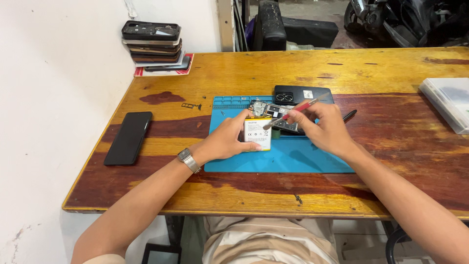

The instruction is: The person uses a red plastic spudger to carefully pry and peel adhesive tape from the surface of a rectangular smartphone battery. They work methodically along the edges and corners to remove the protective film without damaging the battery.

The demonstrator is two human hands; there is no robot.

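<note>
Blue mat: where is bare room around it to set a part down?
On the blue mat, the front strip below both hands is bare. The wooden table is free between the mat and the white tray, and behind the black back cover. Crowded: mat centre, where the left hand holds the opened phone.

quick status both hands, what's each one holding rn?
Left hand: closed on the opened phone, gripping its edge beside the white battery.
Right hand: closed on a red-handled tool, tip at the phone.

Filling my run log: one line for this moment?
left hand: steadies opened phone | right hand: holds red tool | blue mat
</note>
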